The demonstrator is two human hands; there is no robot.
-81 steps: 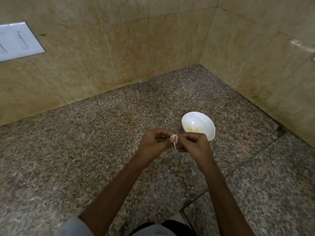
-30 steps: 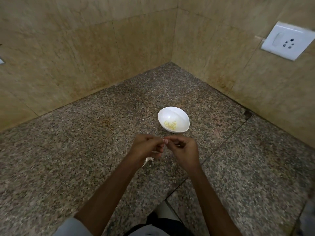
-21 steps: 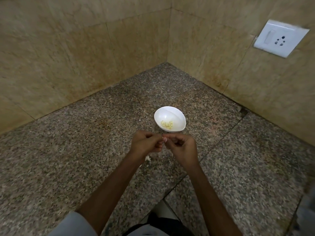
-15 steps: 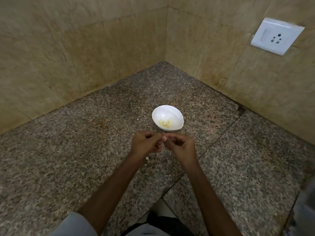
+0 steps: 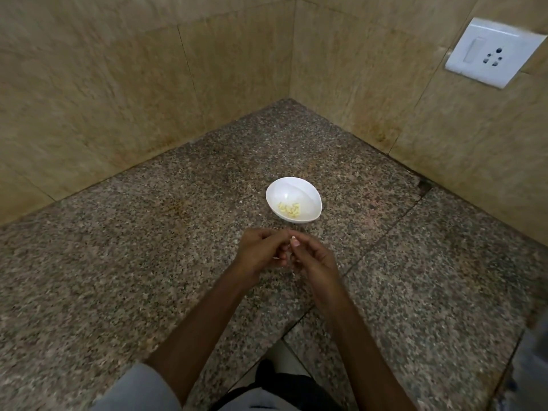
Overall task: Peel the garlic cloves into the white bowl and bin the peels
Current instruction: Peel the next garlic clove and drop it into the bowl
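Observation:
A white bowl [image 5: 293, 203] stands on the speckled granite counter [image 5: 148, 262], with several peeled yellowish cloves [image 5: 290, 209] in its bottom. Just in front of it my left hand [image 5: 261, 253] and my right hand [image 5: 311, 258] meet, fingers curled together. Between their fingertips they pinch a small pale garlic clove [image 5: 293, 240], mostly hidden by the fingers. A thin white scrap of peel [image 5: 276, 258] shows under my left hand.
Tan tiled walls close the counter's far corner [image 5: 290, 99]. A white switch and socket plate [image 5: 493, 56] sits on the right wall. A seam [image 5: 382, 237] runs across the counter to the right. The counter's front edge lies near my body.
The view has swung right, so the bowl sits more central and the socket shows. Both hands stay together on the clove. A peel piece seen below my left hand earlier is mostly hidden now.

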